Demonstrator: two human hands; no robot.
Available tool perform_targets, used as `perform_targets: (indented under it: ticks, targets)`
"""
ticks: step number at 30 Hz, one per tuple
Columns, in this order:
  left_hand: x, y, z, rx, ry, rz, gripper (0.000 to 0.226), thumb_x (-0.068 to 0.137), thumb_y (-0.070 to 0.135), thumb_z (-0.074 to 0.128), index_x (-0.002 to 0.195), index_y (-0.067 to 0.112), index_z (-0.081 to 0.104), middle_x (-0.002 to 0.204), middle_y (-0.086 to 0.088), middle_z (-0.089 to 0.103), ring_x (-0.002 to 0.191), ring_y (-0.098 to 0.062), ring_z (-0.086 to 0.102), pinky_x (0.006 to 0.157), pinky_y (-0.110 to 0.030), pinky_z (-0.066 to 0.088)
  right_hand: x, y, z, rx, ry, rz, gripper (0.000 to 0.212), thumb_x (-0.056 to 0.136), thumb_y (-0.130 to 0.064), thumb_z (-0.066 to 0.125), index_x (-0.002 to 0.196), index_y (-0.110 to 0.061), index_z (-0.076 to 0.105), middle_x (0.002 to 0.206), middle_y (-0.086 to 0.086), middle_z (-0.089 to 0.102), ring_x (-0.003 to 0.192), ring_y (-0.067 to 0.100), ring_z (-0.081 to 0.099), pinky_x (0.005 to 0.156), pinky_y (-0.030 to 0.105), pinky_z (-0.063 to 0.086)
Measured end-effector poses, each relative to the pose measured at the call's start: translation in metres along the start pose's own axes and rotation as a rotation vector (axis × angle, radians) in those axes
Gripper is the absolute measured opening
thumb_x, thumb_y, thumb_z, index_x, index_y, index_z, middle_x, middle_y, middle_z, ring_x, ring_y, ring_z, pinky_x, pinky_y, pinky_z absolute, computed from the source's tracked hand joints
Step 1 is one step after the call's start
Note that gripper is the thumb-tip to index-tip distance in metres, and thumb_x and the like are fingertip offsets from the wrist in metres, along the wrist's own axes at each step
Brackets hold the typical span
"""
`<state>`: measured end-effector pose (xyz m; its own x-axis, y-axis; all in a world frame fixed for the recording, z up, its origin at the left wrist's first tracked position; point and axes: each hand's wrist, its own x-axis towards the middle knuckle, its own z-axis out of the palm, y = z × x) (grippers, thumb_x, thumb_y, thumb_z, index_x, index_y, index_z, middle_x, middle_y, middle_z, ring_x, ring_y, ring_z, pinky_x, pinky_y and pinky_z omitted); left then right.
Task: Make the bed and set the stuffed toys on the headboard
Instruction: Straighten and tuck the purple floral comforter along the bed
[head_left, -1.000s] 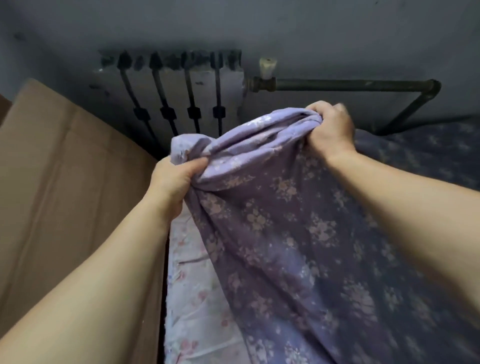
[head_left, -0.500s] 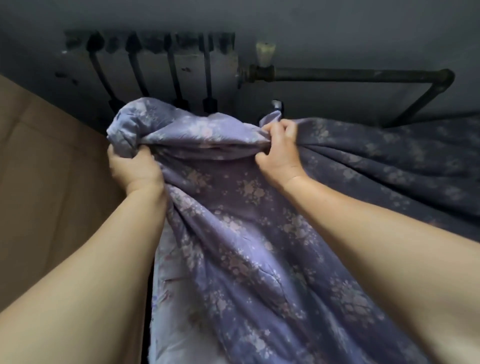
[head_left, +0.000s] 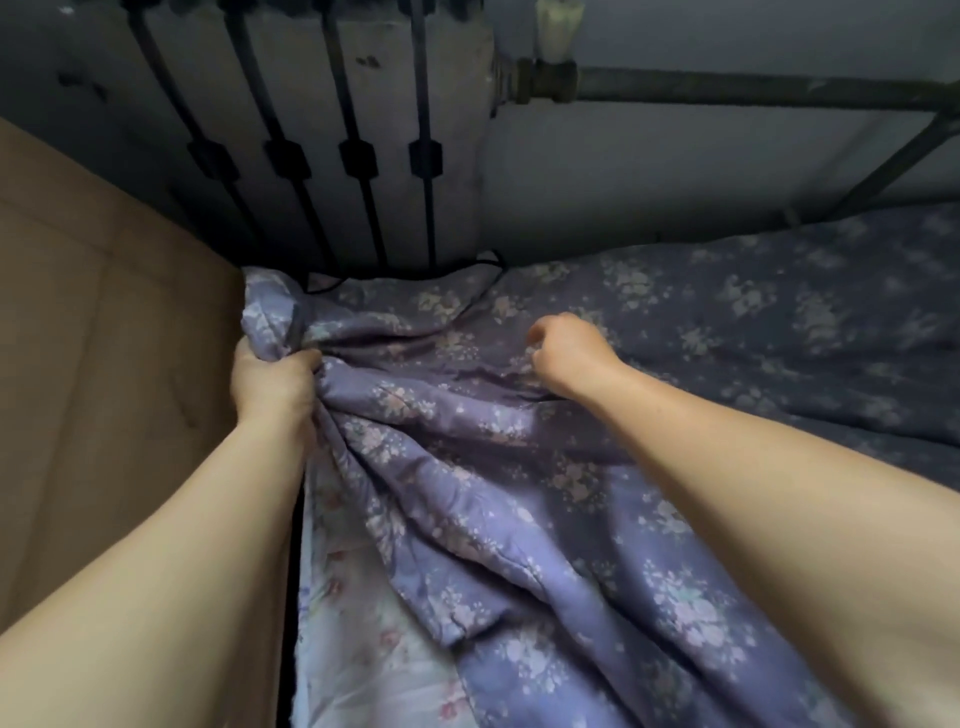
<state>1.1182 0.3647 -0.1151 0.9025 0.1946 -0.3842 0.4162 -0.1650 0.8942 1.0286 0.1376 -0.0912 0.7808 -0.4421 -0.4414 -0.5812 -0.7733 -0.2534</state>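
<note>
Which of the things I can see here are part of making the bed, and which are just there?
Part of the job:
- purple flowered quilt, gripped by the left hand
- right hand, on the quilt
- pale sheet underneath

Just there:
- radiator
- pipe
- brown board beside the bed

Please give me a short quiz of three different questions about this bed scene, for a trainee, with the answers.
1. True or false: the left hand grips a bunched corner of the purple floral quilt.
2. What stands against the wall behind the bed? A) grey ribbed radiator B) wooden shelf C) mirror
3. Fill in: left of the bed stands a brown ______ sheet.

Key: 1 true; 2 A; 3 cardboard. The right hand lies curled on the quilt; whether it pinches fabric is unclear.
</note>
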Motion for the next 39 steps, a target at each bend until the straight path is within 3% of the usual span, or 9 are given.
perform_targets:
  ticks: [11, 17, 19, 21, 24, 26, 32, 36, 39]
  targets:
    - [-0.024, 0.013, 0.0, -0.314, -0.228, 0.019, 0.046, 0.082, 0.04, 0.061, 0.119, 0.012, 0.06, 0.115, -0.012, 0.067, 0.107, -0.023, 0.065, 0.098, -0.038, 0.049, 0.013, -0.034, 0.015, 0.065, 0.108, -0.185, 0.045, 0.093, -0.007, 0.04, 0.139, -0.008, 0.038, 0.133, 0.02, 0.051, 0.12, 0.035, 0.05, 0.092, 0.034, 0.041]
    - [-0.049, 0.033, -0.007, -0.455, -0.488, 0.005, 0.046, 0.092, 0.043, 0.046, 0.109, 0.005, 0.067, 0.103, -0.012, 0.071, 0.098, -0.021, 0.068, 0.084, -0.031, 0.054, 0.02, -0.061, 0.0, 0.095, 0.053, -0.267, 0.084, 0.085, -0.008, 0.05, 0.151, -0.033, 0.003, 0.108, 0.015, 0.064, 0.099, 0.033, 0.061, 0.081, 0.035, 0.048]
    - [-0.054, 0.036, -0.008, -0.492, -0.601, -0.001, 0.055, 0.099, 0.039, 0.029, 0.089, 0.009, 0.074, 0.089, -0.008, 0.074, 0.086, -0.017, 0.071, 0.074, -0.026, 0.056, 0.02, -0.069, 0.0, 0.085, -0.003, -0.288, 0.085, 0.081, -0.013, 0.055, 0.148, -0.041, 0.011, 0.12, 0.009, 0.062, 0.107, 0.031, 0.059, 0.09, 0.037, 0.048]
    - [-0.055, 0.038, -0.009, -0.522, -0.638, 0.017, 0.054, 0.099, 0.039, 0.027, 0.092, 0.008, 0.071, 0.089, -0.008, 0.074, 0.088, -0.017, 0.07, 0.078, -0.027, 0.056, 0.023, -0.075, 0.005, 0.118, -0.034, -0.309, 0.059, 0.079, -0.023, 0.056, 0.131, -0.048, 0.041, 0.124, 0.003, 0.062, 0.115, 0.028, 0.056, 0.097, 0.042, 0.045]
    - [-0.05, 0.045, -0.015, -0.529, -0.59, 0.058, 0.051, 0.09, 0.044, 0.039, 0.108, 0.002, 0.062, 0.104, -0.015, 0.07, 0.102, -0.023, 0.065, 0.095, -0.035, 0.051, 0.022, -0.078, 0.006, 0.234, 0.073, -0.268, 0.011, 0.081, -0.026, 0.051, 0.091, -0.025, 0.055, 0.105, 0.01, 0.065, 0.103, 0.033, 0.059, 0.089, 0.044, 0.046]
    - [-0.043, 0.047, -0.018, -0.525, -0.514, 0.093, 0.057, 0.084, 0.046, 0.052, 0.119, 0.001, 0.058, 0.118, -0.021, 0.063, 0.114, -0.028, 0.06, 0.102, -0.041, 0.045, 0.019, -0.08, 0.0, 0.381, 0.271, -0.253, 0.004, 0.082, -0.019, 0.047, 0.085, -0.02, 0.049, 0.098, 0.019, 0.062, 0.095, 0.034, 0.058, 0.08, 0.042, 0.046]
    - [-0.006, 0.043, -0.02, -0.266, -0.144, 0.334, 0.038, 0.084, 0.013, 0.055, 0.122, 0.009, 0.056, 0.12, -0.007, 0.062, 0.109, -0.014, 0.059, 0.1, -0.028, 0.046, 0.017, -0.094, -0.016, 0.704, 0.564, -0.184, 0.03, 0.083, 0.001, 0.044, 0.111, -0.008, 0.052, 0.095, 0.01, 0.06, 0.086, 0.024, 0.053, 0.066, 0.025, 0.029]
    - [0.021, 0.031, -0.009, -0.051, -0.082, 0.276, 0.045, 0.09, 0.007, 0.051, 0.134, 0.014, 0.049, 0.13, -0.006, 0.057, 0.12, -0.019, 0.054, 0.105, -0.028, 0.041, 0.026, -0.093, 0.002, 0.517, 0.366, -0.141, 0.064, 0.086, -0.005, 0.048, 0.145, -0.018, 0.026, 0.126, 0.017, 0.056, 0.113, 0.034, 0.054, 0.086, 0.032, 0.041]
    - [0.033, 0.015, 0.003, 0.27, -0.131, 0.148, 0.071, 0.09, 0.01, 0.051, 0.15, 0.019, 0.015, 0.146, -0.01, 0.039, 0.132, -0.026, 0.041, 0.106, -0.026, 0.032, 0.033, -0.085, 0.026, 0.343, 0.178, -0.026, 0.085, 0.09, -0.01, 0.05, 0.151, -0.019, -0.008, 0.126, 0.022, 0.055, 0.11, 0.037, 0.056, 0.084, 0.035, 0.043]
